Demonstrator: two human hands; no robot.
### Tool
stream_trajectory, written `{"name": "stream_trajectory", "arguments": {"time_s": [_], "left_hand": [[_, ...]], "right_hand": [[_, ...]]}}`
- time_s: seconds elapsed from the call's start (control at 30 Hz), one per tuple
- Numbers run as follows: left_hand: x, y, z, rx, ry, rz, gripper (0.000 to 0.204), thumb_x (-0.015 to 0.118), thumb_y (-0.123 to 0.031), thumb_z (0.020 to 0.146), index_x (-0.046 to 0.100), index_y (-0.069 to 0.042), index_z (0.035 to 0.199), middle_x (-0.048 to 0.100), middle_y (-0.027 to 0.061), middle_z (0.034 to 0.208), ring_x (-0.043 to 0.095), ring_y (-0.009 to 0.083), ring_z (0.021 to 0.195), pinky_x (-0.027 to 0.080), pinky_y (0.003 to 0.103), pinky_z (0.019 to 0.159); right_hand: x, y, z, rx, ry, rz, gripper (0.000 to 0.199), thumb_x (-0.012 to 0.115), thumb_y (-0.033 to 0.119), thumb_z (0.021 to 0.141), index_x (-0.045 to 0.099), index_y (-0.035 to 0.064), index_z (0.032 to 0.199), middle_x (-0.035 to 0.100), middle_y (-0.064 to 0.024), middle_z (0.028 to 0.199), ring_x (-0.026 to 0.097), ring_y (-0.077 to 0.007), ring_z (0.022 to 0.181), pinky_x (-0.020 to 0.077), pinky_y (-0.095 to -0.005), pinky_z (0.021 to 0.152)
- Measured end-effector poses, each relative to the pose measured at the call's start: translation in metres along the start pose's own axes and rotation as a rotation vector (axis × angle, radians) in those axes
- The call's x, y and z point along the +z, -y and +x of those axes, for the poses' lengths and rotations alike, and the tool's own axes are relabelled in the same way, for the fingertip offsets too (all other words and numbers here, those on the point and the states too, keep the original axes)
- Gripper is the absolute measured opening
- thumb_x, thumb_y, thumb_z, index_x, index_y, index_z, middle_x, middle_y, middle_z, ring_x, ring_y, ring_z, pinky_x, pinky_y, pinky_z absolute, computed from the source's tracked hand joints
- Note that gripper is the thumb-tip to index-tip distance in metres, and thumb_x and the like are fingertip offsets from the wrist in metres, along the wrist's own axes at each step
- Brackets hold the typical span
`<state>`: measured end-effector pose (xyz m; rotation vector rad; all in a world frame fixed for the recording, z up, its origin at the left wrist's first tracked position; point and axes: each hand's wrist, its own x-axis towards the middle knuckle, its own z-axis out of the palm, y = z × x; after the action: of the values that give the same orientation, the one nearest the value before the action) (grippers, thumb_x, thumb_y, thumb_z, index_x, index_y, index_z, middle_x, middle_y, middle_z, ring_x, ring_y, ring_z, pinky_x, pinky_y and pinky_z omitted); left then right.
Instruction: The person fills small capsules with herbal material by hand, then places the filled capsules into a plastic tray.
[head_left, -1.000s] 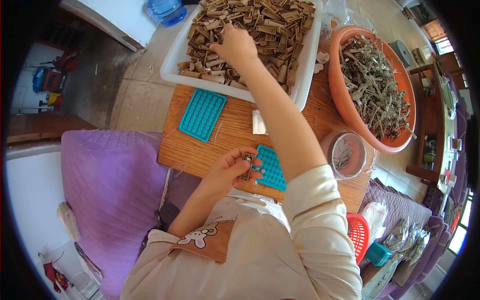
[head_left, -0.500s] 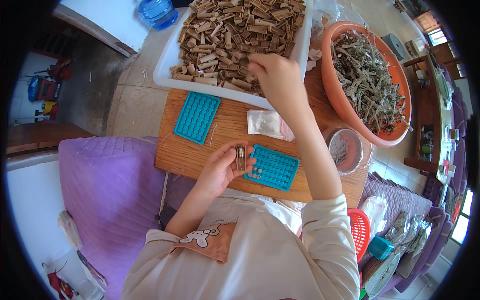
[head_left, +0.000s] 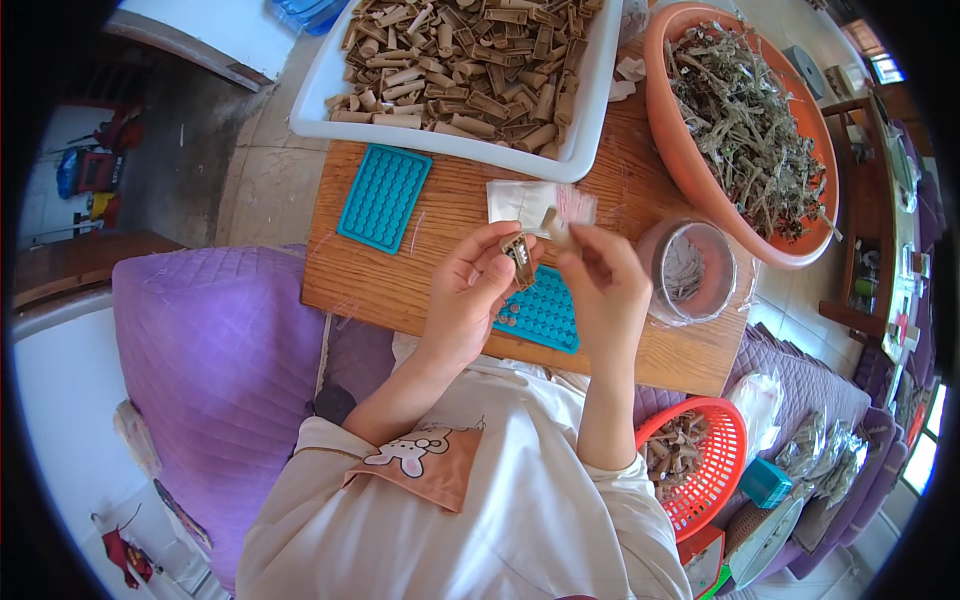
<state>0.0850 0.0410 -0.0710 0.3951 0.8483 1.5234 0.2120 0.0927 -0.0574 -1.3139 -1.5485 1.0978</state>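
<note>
Brown sticks (head_left: 519,258) sat clenched in the left hand's (head_left: 470,300) grip above the teal mould (head_left: 541,315) on the bench (head_left: 420,270), while the right hand (head_left: 605,290), back from the white tray (head_left: 330,70), pinched 1 more stick (head_left: 549,221).

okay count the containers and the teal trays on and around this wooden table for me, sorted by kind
Teal moulded trays: 2, one lying apart, one under the hands
White tub of brown sticks: 1
Orange basin of dried herbs: 1
Clear round jar: 1
Red mesh basket: 1
Total: 6
</note>
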Motion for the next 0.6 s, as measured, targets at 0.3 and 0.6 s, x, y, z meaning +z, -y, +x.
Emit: {"name": "stream_trajectory", "arguments": {"time_s": [0.3,0.6], "left_hand": [[0.015,0.02,-0.004,0.114,0.146,0.134,0.034,0.058,-0.009,0.08,0.046,0.001,0.111,0.054,0.0103,0.107,0.053,0.0116,0.095,0.042,0.025,0.083],[0.027,0.02,-0.005,0.11,0.196,0.264,0.033,0.056,-0.003,0.081,0.046,0.002,0.112,0.055,0.0101,0.106,0.053,0.0118,0.094,0.043,0.024,0.081]], "right_hand": [[0.004,-0.011,-0.048,0.278,-0.057,0.585,0.026,0.062,-0.002,0.074,0.055,-0.0038,0.099,0.053,-0.008,0.095,0.052,-0.0137,0.088,0.0434,-0.024,0.078],[0.0,-0.018,-0.055,0.188,-0.145,0.477,0.025,0.063,-0.002,0.074,0.055,-0.0031,0.097,0.054,-0.0074,0.094,0.053,-0.0142,0.087,0.0431,-0.0255,0.079]]}}
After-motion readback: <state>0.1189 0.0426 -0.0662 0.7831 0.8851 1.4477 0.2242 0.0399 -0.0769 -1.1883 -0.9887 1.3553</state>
